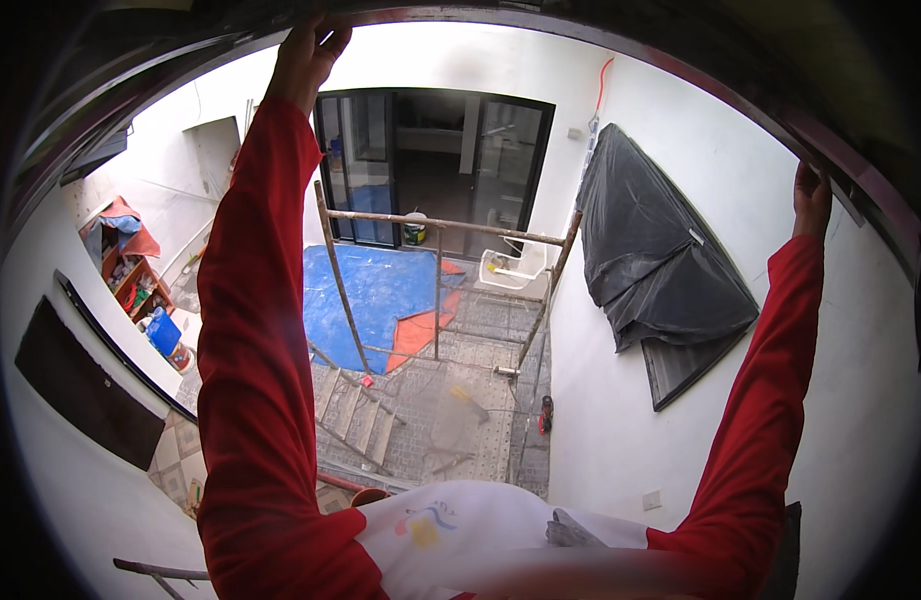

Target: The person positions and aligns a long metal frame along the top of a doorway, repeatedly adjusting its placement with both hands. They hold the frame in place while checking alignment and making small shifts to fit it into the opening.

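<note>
Both of my arms, in red sleeves, reach up and apart toward a long dark overhead beam (460,15) that bends along the top of the view. My left hand (312,62) is at its lower edge on the upper left, fingers curled against it. At the upper right my right hand (811,200) grips the same edge, fingertips partly hidden by it. Whether the beam is one piece or several joined cannot be made out in the dark.
Below stands a rusty scaffold frame (445,222). A blue tarp (365,290) covers paving near dark-framed sliding doors (435,165). A ladder-like frame (355,415) lies lower left. Black plastic (650,250) hangs on the right wall. A cluttered shelf (130,275) stands left.
</note>
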Motion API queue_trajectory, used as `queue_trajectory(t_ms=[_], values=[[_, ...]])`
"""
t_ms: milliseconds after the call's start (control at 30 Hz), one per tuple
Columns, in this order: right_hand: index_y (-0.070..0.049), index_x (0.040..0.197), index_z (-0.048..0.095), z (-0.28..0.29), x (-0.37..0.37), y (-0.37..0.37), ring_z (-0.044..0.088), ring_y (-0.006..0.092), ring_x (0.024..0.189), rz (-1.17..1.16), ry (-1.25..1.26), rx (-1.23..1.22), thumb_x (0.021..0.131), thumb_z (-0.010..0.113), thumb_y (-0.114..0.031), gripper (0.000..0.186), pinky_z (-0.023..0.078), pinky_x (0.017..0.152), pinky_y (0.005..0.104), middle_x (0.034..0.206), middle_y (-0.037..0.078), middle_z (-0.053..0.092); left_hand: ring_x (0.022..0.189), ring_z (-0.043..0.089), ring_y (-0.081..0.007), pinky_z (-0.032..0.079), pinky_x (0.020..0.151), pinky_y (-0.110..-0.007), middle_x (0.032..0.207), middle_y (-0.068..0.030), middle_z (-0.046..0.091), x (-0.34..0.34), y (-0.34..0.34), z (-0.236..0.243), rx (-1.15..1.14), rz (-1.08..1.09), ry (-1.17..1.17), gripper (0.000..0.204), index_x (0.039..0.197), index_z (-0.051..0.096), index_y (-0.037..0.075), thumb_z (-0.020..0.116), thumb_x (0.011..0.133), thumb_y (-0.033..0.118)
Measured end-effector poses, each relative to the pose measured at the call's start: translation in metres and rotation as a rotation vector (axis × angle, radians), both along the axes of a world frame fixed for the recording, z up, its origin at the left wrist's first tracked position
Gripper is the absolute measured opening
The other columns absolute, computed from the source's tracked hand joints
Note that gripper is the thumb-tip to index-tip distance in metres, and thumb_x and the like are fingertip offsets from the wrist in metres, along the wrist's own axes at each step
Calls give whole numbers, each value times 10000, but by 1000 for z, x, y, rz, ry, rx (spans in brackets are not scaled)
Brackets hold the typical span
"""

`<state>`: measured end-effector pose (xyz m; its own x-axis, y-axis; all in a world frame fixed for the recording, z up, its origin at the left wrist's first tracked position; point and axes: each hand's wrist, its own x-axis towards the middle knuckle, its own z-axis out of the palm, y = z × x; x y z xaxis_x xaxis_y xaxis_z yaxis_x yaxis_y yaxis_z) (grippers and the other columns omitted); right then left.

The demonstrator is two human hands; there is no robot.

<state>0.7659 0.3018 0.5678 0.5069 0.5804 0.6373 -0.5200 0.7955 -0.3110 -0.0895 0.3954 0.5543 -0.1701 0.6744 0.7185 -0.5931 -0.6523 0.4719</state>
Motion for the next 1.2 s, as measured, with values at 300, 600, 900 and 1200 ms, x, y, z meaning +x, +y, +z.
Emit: queue_trajectory(t_ms=[300, 600, 900, 1200], values=[[119, 1207, 562, -13, 7, 9, 637, 367, 1097, 258, -209, 185, 957, 473, -60, 319, 516, 1017, 488, 1193, 261, 631, 1006, 634, -266, 577, 927, -371, 984, -142, 629, -12, -5, 5, -81, 11, 287, 263, 961, 631, 23, 739, 900, 255], [118, 1237, 546, -5, -2, 15, 612, 376, 1156, 163, -235, 174, 1002, 406, -78, 337, 498, 1053, 508, 1240, 269, 606, 1093, 644, -295, 554, 1006, -378, 1095, -196, 649, -13, -7, 19, -32, 46, 159, 380, 1117, 587, -30, 754, 883, 220], [91, 1261, 531, -3, -58, -27, 595, 276, 1100, -400, -179, -83, 1007, 557, -234, 413, 586, 971, 420, 1196, 196, 565, 1073, 670, -268, 556, 993, -346, 1147, -179, 668, -14, -13, 29, 37, 81, 343, 344, 1161, 611, -7, 722, 910, 199], [65, 1330, 497, 1, -71, -33, 577, 248, 1120, -418, -187, -180, 985, 603, -290, 506, 598, 938, 373, 1248, 195, 515, 1049, 682, -263, 565, 972, -355, 1102, -161, 698, -24, 6, 30, 31, 48, 346, 268, 1112, 658, 15, 701, 925, 203]])
